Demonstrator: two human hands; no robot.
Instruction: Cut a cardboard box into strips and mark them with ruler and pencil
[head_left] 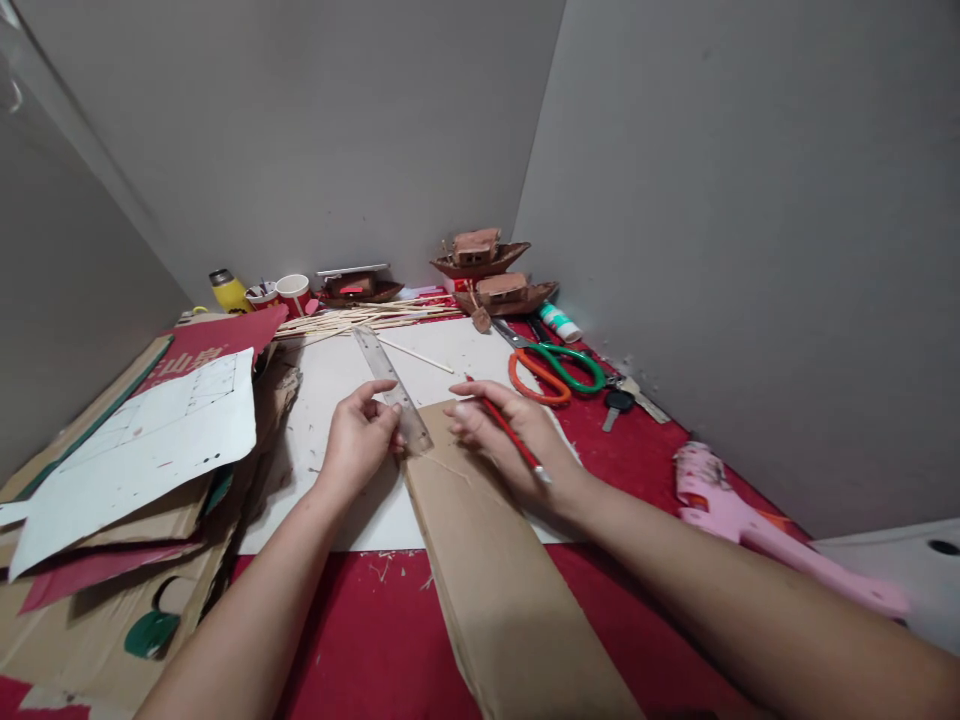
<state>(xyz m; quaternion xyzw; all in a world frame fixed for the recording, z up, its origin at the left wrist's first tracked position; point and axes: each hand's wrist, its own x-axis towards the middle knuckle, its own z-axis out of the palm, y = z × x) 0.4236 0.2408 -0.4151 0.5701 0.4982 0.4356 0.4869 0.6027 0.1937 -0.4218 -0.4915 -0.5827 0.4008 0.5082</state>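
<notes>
My left hand (356, 438) pinches a clear ruler (384, 372) between thumb and fingers. The ruler's near end rests over the far edge of a long brown cardboard strip (510, 580), and its other end points away over a white sheet (322, 500). A red pencil (512, 436) lies in my right hand (551, 455), its silver end toward me and its tip near my index finger. That hand hovers at the strip's far right corner; whether it touches the cardboard I cannot tell. The strip runs toward me past the table's near side.
Cardboard pieces (112, 570) and a paper with a drawing (157, 440) are piled at left. Thin wooden sticks (352, 320), cups (294, 292) and brown model boats (480, 255) line the back. Scissors (559, 370), keys (619, 405) and a pink glue gun (750, 530) lie at right.
</notes>
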